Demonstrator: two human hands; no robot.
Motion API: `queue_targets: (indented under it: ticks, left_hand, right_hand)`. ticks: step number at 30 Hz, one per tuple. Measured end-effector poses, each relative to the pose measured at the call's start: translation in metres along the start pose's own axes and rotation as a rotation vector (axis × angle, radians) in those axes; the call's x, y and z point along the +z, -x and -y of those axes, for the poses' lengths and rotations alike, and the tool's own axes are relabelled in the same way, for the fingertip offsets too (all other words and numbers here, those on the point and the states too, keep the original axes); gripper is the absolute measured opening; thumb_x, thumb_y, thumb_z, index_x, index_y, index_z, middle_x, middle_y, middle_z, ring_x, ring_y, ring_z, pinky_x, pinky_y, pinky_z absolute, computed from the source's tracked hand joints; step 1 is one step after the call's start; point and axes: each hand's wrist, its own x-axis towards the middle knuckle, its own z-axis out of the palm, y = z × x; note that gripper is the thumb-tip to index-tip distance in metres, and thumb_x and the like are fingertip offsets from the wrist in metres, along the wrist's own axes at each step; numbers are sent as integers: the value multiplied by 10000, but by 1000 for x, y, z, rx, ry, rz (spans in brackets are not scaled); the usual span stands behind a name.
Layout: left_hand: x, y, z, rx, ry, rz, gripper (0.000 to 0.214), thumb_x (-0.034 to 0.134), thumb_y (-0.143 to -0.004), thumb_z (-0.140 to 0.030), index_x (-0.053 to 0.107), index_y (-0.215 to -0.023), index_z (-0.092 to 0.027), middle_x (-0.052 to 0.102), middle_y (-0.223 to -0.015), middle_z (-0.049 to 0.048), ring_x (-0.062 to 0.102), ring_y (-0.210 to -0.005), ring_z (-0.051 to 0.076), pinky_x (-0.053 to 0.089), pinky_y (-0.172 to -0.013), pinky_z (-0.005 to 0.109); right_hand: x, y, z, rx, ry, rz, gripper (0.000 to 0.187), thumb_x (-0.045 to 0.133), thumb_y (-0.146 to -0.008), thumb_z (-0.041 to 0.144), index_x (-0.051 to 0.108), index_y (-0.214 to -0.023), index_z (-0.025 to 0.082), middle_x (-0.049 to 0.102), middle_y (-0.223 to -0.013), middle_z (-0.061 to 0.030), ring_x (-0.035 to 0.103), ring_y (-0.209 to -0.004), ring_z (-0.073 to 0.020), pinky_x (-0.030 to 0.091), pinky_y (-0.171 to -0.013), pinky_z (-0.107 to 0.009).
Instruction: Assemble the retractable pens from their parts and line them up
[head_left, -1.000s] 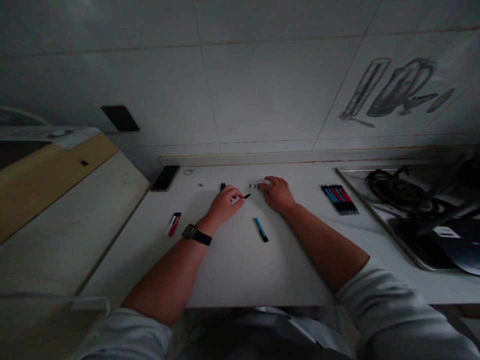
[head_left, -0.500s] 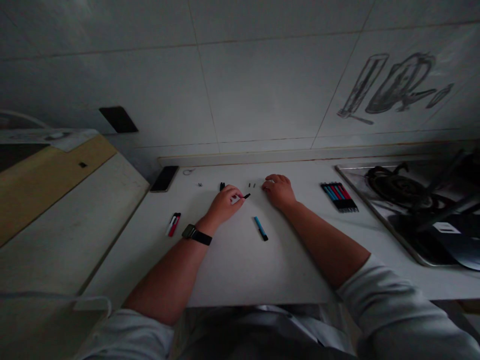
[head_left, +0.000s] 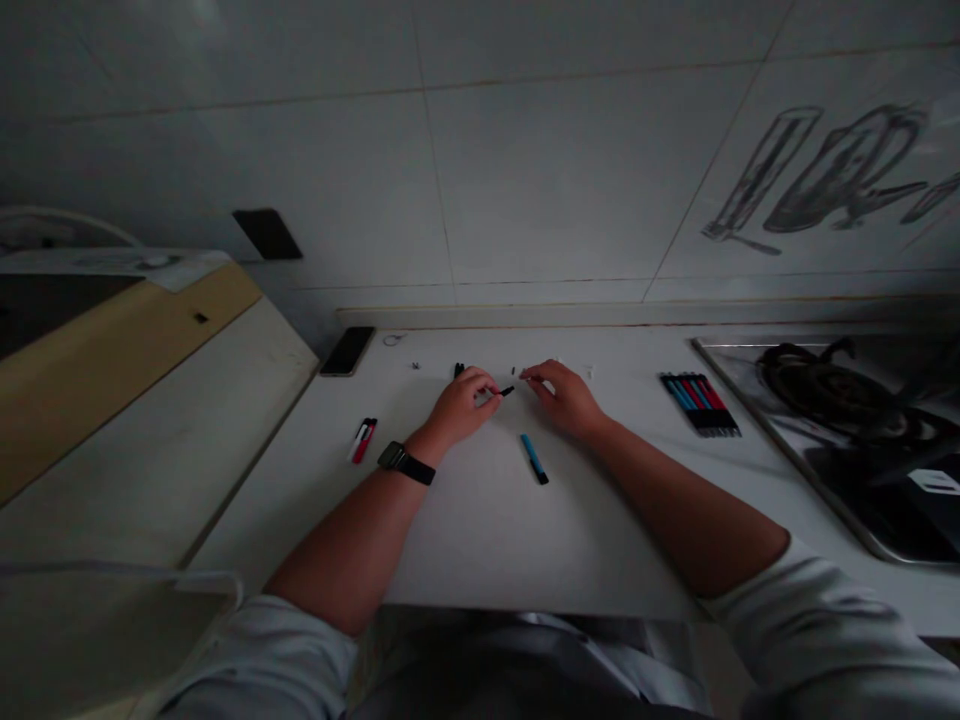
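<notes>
My left hand (head_left: 463, 404), with a black watch on its wrist, rests on the white counter (head_left: 480, 520) with its fingers pinched on a thin pen part (head_left: 504, 391) whose black tip points right. My right hand (head_left: 564, 396) lies just right of that tip with curled fingers pinched on something tiny that I cannot make out. A blue pen barrel (head_left: 534, 459) lies on the counter below and between the hands. A few tiny dark parts (head_left: 459, 369) sit behind the left hand.
A row of several red and blue pens (head_left: 699, 400) lies at the right. A red and white pen piece (head_left: 364, 440) lies at the left, a dark phone (head_left: 348, 351) at the back left. A gas hob (head_left: 855, 420) fills the right side.
My right hand has drawn back from the small parts near the wall and moved left toward the tip of the part in my left hand. The view has shifted slightly.
</notes>
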Motion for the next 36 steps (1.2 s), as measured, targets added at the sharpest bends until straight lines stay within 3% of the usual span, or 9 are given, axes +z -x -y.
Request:
queue_targets:
  ticks: [6, 9, 25, 36]
  left_hand:
    - [-2, 1, -6, 28, 18, 7, 49, 684, -922, -202, 690, -970, -207, 648, -1063, 57, 646, -1014, 188, 556, -912, 356]
    - [-2, 1, -7, 57, 31, 6, 48, 687, -923, -203, 690, -970, -206, 650, -1076, 60, 649, -1021, 186, 551, -925, 358]
    - [-2, 0, -9, 45, 60, -17, 33, 692, -918, -204, 690, -951, -206, 649, -1088, 65, 649, -1032, 189, 558, -920, 360]
    - [-3, 0, -7, 36, 62, -28, 40, 690, -918, -190, 690, -955, -206, 653, -1090, 63, 648, -1048, 191, 560, -920, 360]
  right_hand:
    - [16, 1, 4, 231, -431, -86, 215, 633, -911, 438, 674, -986, 241, 736, -955, -52, 697, -903, -211, 553, -870, -377]
    - [17, 2, 7, 267, -520, -80, 250, 682, -877, 478, 671, -953, 240, 737, -937, -43, 690, -883, -202, 549, -871, -373]
    - [12, 3, 13, 232, -443, -87, 224, 701, -860, 448, 710, -933, 236, 767, -938, -55, 729, -887, -214, 560, -903, -399]
    - [14, 3, 10, 259, -447, -61, 254, 706, -861, 468, 722, -942, 228, 763, -921, -54, 714, -848, -203, 551, -839, -366]
